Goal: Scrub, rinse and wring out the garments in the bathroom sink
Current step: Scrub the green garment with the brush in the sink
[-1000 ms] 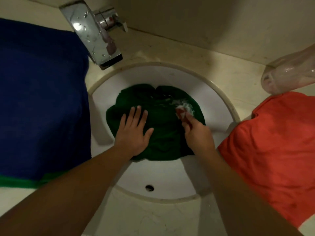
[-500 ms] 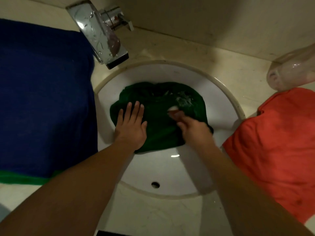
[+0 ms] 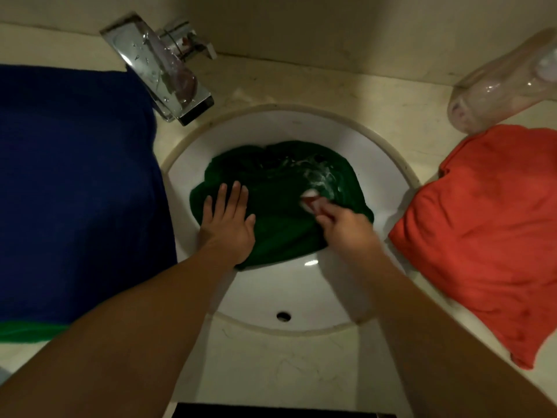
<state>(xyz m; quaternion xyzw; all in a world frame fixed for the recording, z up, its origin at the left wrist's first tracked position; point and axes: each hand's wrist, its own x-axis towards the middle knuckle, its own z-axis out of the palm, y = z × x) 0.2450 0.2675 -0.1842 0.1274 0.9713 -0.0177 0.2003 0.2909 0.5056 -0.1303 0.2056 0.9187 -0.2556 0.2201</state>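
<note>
Blue cloth (image 3: 75,191) cut off by the left edge, orange garment (image 3: 488,230) and clear bottle (image 3: 497,86) cut off on the right, right hand (image 3: 346,227) blurred, small pale object (image 3: 309,200) in its fingers (image 3: 325,211) too smeared to identify, green garment (image 3: 280,188) partly hidden under the left hand (image 3: 226,227)

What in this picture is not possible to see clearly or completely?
Head view, small red-and-white object held by the right hand: blurred; soap or brush, cannot tell.
Head view, sink bottom: hidden under the green garment.
Head view, blue cloth and orange garment: cut off by the left and right edges.
</note>
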